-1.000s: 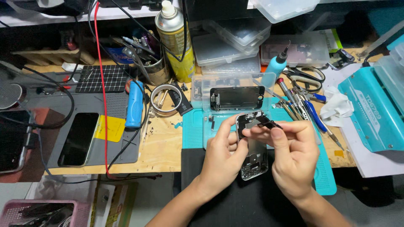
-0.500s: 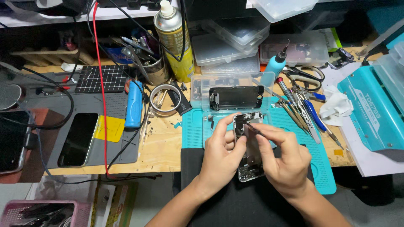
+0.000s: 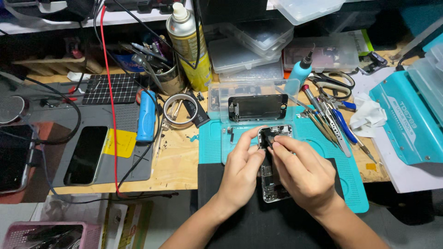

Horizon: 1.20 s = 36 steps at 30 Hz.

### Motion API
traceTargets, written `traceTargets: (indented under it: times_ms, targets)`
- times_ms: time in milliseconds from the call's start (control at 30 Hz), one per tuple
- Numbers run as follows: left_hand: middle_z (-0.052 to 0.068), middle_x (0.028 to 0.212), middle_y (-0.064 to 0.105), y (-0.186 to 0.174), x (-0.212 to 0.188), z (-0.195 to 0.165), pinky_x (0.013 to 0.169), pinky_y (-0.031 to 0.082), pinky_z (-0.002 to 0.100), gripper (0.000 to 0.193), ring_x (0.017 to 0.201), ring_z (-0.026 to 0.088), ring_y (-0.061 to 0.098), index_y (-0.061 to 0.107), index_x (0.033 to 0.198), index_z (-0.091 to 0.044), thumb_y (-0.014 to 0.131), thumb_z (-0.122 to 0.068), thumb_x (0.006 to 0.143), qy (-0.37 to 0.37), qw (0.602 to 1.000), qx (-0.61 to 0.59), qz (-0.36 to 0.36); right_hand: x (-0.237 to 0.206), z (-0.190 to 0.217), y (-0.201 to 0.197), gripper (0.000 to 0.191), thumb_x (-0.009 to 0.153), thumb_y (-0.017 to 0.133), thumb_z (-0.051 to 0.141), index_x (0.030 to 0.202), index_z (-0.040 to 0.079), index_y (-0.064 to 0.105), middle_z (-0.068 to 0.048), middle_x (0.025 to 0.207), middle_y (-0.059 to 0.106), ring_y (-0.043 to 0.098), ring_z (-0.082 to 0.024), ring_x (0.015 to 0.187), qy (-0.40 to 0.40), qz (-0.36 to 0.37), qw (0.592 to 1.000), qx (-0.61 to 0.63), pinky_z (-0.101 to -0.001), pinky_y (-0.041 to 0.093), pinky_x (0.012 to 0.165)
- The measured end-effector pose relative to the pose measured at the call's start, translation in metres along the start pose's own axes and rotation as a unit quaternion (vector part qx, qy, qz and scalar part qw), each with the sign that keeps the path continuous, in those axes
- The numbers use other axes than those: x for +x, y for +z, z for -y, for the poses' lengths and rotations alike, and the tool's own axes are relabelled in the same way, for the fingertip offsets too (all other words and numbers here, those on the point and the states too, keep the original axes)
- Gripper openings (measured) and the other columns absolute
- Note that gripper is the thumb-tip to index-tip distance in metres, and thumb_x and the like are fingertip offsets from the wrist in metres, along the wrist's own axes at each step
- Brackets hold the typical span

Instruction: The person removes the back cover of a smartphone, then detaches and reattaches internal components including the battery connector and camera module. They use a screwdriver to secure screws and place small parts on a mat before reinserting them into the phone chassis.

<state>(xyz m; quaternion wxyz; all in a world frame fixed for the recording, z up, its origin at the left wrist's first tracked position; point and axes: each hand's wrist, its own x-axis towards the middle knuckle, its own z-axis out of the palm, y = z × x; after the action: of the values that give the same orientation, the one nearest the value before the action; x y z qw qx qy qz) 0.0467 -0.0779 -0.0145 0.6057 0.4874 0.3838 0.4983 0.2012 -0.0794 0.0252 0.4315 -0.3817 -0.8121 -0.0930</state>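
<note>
Head view | left hand (image 3: 241,167) and right hand (image 3: 302,173) both pinch the opened phone (image 3: 273,157), fingers curled shut on it | phone over teal mat (image 3: 210,143), desk's 5 o'clock | loose screen (image 3: 257,107) at its 12 o'clock

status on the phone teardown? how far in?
Done: the screen assembly is off, lying above the teal mat. In hand: the left hand steadies the opened phone body while the right hand pinches a small part at its top. Left: the body's internals look mostly in place.
</note>
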Motion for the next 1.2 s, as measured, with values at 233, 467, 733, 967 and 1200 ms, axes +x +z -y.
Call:
traceTargets:
  times_ms: [233,467,733,967,1200]
  targets:
    - [0.01,0.105,0.072,0.002,0.004,0.005,0.081,0.051,0.024,0.037,0.094,0.008,0.063,0.046,0.143,0.0,0.05,-0.005,0.106,0.044,0.997,-0.059,0.021,0.0,0.003,0.0,0.027,0.078,0.079,-0.01,0.102,-0.007,0.069,-0.018,0.104,0.069,0.072,-0.031,0.087,-0.012,0.011,1.0,0.019,-0.0365,0.059,0.075]
    - [0.009,0.102,0.072,0.003,0.002,0.004,0.078,0.052,0.024,0.037,0.092,0.007,0.063,0.045,0.141,0.0,0.053,-0.007,0.106,0.041,0.997,-0.058,0.022,0.002,0.004,-0.001,0.026,0.078,0.08,-0.009,0.101,-0.007,0.069,-0.017,0.103,0.069,0.071,-0.031,0.086,-0.009,0.004,0.999,0.037,-0.0359,0.058,0.073]
    - [0.009,0.103,0.074,0.0,0.003,0.002,0.079,0.052,0.023,0.035,0.092,0.007,0.063,0.046,0.141,0.0,0.051,-0.008,0.107,0.037,0.998,-0.054,0.025,0.004,0.005,0.001,0.023,0.08,0.081,-0.01,0.099,-0.008,0.069,-0.018,0.101,0.069,0.071,-0.031,0.085,-0.01,-0.008,0.999,0.041,-0.0355,0.058,0.073]
    - [0.003,0.093,0.069,-0.001,0.003,0.001,0.062,0.044,0.021,0.034,0.072,0.003,0.052,0.049,0.139,-0.004,0.048,-0.01,0.106,0.016,1.0,-0.02,0.013,0.004,0.006,0.001,0.024,0.079,0.082,-0.009,0.099,-0.008,0.069,-0.017,0.101,0.069,0.071,-0.031,0.086,-0.008,-0.008,0.999,0.043,-0.0359,0.058,0.074]
    - [-0.004,0.085,0.062,0.0,0.001,-0.006,0.058,0.044,0.02,0.04,0.065,0.002,0.047,0.052,0.144,-0.008,0.043,-0.01,0.105,0.013,1.0,0.012,-0.003,0.004,0.008,0.0,0.024,0.079,0.082,-0.008,0.099,-0.007,0.069,-0.017,0.102,0.069,0.071,-0.031,0.086,0.002,0.0,0.999,0.044,-0.0355,0.057,0.074]
